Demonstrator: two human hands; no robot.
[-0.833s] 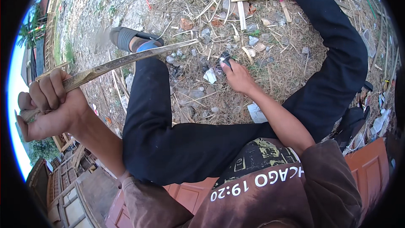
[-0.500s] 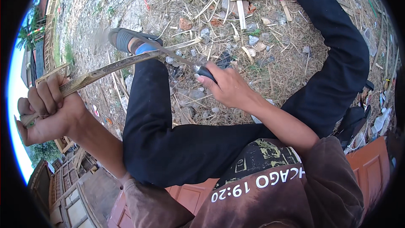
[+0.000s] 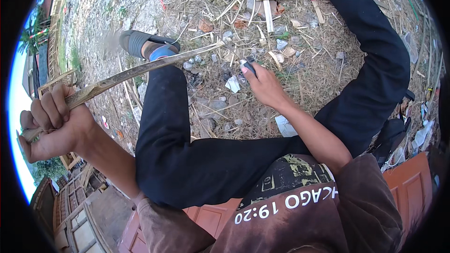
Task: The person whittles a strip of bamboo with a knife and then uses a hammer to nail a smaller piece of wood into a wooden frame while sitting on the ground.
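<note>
My left grip (image 3: 51, 121) is clenched on the wooden strip (image 3: 133, 71), my right grip (image 3: 268, 88) on the dark-handled knife (image 3: 250, 68). Step judged: paring; another stroke would require firm bracing.

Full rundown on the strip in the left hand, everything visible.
The strip is long, narrow and slightly bowed, apparently wood or bamboo: mottled brown, with a rough knot-like spot near the grip and a paler, thinner far end. The left hand grips its near end, fingers curled round it. It slants up and rightward, passing over the left knee; contact there is unclear.
</note>
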